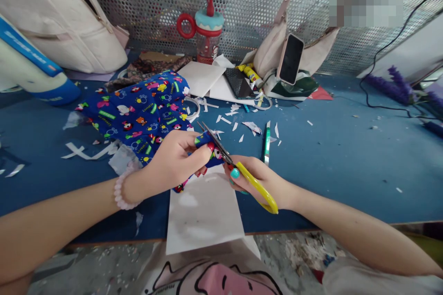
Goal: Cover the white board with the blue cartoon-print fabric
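Note:
My left hand [180, 154] pinches an edge of blue printed fabric [148, 110], whose bulk spreads over the table to the left. In my right hand [261, 177] is a pair of yellow-handled scissors [254, 184]. Their blades lie across the held bit of fabric, close to my left thumb, pointing up and left. Some of my right fingers are hidden behind the handle. Under both hands a white sheet of paper [207, 212] hangs over the table's front edge.
White paper scraps [252, 127] and a green craft knife [266, 143] lie beyond my hands. Further back stand a cup with a straw [209, 32], a phone [291, 60], a dark phone-like slab [238, 84] and bags [62, 18]. A blue-and-cream bottle [34, 64] stands left.

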A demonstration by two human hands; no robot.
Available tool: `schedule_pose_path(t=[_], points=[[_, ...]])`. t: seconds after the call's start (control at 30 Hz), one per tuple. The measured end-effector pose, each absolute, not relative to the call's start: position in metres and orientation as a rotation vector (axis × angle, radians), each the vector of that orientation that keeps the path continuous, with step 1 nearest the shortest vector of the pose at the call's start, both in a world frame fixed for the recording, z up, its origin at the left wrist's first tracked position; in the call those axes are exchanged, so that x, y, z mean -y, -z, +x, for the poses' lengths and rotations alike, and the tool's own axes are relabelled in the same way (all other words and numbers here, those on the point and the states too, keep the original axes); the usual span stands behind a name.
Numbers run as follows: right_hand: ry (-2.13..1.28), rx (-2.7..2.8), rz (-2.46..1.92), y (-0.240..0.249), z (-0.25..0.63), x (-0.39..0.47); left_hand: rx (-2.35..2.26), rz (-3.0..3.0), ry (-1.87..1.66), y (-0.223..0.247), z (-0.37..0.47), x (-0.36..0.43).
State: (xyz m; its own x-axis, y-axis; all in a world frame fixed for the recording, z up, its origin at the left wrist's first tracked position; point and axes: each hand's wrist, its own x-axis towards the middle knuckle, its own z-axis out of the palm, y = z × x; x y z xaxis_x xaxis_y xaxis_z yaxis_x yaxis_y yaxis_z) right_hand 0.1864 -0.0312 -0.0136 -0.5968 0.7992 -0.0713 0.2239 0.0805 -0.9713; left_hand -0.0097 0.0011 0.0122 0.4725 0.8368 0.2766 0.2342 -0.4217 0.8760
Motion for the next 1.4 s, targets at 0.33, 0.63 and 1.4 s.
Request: schedule_pose_path(t=[0.33, 0.63, 1.4], points=[[-1.715, 1.796, -0.927, 0.0194, 0.1895, 0.0337, -0.929, 1.881, -0.961, -0.0094, -0.0095, 0.0007], [-1.67, 1.782, -0.933, 0.023, 0.1891, 0.0344, -0.917, 1.899, -0.976, -0.0101, -0.0095, 0.0009], [-1.73, 1.757, -0.992, 0.0182, 0.1857, 0.0357, -0.889, 1.849, -1.087, -0.0057, -0.0034, 0.0005]])
